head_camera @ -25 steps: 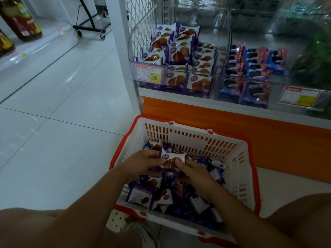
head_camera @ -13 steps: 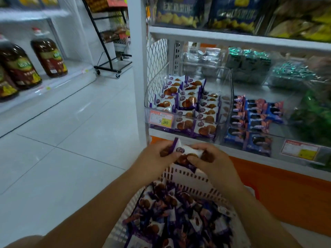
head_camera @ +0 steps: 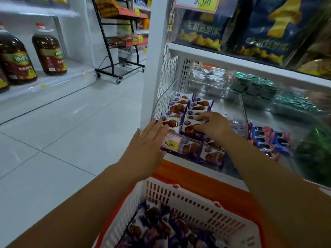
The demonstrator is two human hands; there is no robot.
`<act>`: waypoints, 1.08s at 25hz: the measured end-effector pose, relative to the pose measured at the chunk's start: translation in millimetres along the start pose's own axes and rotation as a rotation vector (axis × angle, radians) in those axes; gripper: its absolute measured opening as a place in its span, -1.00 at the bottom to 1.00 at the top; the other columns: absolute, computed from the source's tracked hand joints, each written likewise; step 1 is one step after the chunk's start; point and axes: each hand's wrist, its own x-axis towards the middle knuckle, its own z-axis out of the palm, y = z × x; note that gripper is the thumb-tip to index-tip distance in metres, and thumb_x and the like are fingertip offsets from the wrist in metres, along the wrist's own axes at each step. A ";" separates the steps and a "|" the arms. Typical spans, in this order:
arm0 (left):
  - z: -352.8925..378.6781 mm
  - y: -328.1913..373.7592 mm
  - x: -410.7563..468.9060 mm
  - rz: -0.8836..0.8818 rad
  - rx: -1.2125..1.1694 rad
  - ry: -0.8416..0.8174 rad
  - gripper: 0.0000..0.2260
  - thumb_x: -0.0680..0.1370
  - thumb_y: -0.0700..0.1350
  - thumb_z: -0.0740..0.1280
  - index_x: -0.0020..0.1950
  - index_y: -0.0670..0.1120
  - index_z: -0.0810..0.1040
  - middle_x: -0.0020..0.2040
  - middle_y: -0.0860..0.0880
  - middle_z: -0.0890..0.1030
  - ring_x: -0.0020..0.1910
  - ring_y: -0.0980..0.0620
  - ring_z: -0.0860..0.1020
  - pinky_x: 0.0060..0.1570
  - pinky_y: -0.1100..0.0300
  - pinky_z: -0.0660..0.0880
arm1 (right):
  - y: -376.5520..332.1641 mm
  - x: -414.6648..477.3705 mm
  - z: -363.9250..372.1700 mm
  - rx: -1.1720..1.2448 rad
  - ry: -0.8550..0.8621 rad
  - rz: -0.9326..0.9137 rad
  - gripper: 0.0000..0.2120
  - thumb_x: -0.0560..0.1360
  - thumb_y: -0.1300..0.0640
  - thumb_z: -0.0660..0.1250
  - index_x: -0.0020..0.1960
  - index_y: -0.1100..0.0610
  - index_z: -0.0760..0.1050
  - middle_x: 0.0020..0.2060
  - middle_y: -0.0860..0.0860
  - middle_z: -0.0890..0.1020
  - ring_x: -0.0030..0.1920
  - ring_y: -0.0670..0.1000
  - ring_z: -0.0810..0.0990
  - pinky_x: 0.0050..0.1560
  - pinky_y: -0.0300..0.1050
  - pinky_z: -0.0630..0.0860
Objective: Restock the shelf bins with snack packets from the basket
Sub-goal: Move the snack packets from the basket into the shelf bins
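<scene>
- Right grip (head_camera: 213, 126) pinched one snack packet (head_camera: 189, 124) atop the front row in the shelf bin (head_camera: 242, 111).
- Left grip (head_camera: 148, 145) spread flat beside it, holding nothing.
- Basket (head_camera: 197, 203) held many packets; much left, I'd say.

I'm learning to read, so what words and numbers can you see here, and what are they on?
"9.90": price tag on the front of the clear bin.
"9.90": second price tag, top of the picture.
Blue chip bags: Chinese characters, too blurred to read.
Oil bottles: labels too blurred to read.
Purple snack packets: logo too small to read.
</scene>
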 end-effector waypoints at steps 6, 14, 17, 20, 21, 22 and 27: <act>1.1 -3.5 -2.5 0.014 -0.009 0.044 -0.37 0.64 0.07 0.16 0.59 0.09 -0.14 0.60 0.07 -0.17 0.57 0.05 -0.21 0.42 0.05 -0.25 | 6.9 10.3 7.1 -0.101 -0.013 0.008 -0.59 0.47 0.03 0.44 0.29 0.03 0.51 0.29 0.09 0.45 0.07 0.05 0.59 0.17 -0.20 0.47; 37.4 26.0 -71.5 0.055 -0.347 -0.083 -0.63 0.62 -0.07 0.25 0.43 0.06 0.36 0.36 0.04 0.44 0.28 0.05 0.45 0.30 0.11 0.44 | 30.1 -154.6 75.7 0.455 0.396 -0.172 -0.81 0.59 0.21 0.22 0.15 -0.01 0.44 -0.11 -0.04 0.55 -0.24 -0.08 0.51 -0.28 -0.19 0.46; 88.9 27.2 -115.9 0.096 -0.135 -0.705 -0.66 0.62 -0.01 0.25 0.39 0.00 0.39 0.33 -0.02 0.44 0.26 -0.01 0.43 0.28 0.09 0.40 | 88.4 -206.3 152.9 0.052 -0.504 0.196 -0.76 0.64 0.12 0.16 0.29 0.02 0.41 0.06 0.05 0.57 -0.18 -0.04 0.54 -0.21 -0.12 0.54; 128.6 11.1 -156.3 0.004 -0.020 -1.010 -0.61 0.60 0.01 0.27 0.41 0.00 0.37 0.31 -0.11 0.44 0.28 -0.13 0.44 0.26 0.02 0.41 | 132.3 -262.5 211.2 -0.144 -1.063 0.019 -0.48 0.61 0.24 0.19 0.53 0.02 0.17 0.45 0.13 0.29 0.27 0.15 0.45 0.25 0.00 0.46; 135.1 7.1 -163.9 -0.016 -0.008 -1.028 -0.57 0.59 0.00 0.29 0.45 0.05 0.34 0.32 -0.10 0.44 0.30 -0.13 0.44 0.27 0.01 0.41 | 136.3 -276.3 220.1 -0.127 -1.095 0.025 -0.39 0.59 0.25 0.22 0.56 0.00 0.09 0.50 0.13 0.19 0.37 0.18 0.36 0.34 0.02 0.39; 137.7 5.8 -169.3 -0.025 0.012 -1.040 -0.52 0.58 -0.01 0.30 0.49 0.08 0.28 0.34 -0.11 0.42 0.31 -0.13 0.43 0.29 0.00 0.40 | 138.9 -287.2 227.3 -0.099 -1.091 0.048 -0.32 0.57 0.25 0.26 0.57 -0.04 0.02 0.52 0.14 0.11 0.41 0.21 0.32 0.36 0.01 0.37; 140.6 13.3 -177.6 -0.056 -0.020 -1.022 -0.43 0.60 -0.02 0.27 0.57 0.07 0.11 0.44 -0.12 0.33 0.41 -0.12 0.32 0.37 0.03 0.31 | 132.7 -299.3 235.8 0.096 -0.896 0.106 -0.39 0.50 0.09 0.39 0.49 0.01 0.25 0.44 0.11 0.27 0.41 0.14 0.31 0.41 -0.05 0.33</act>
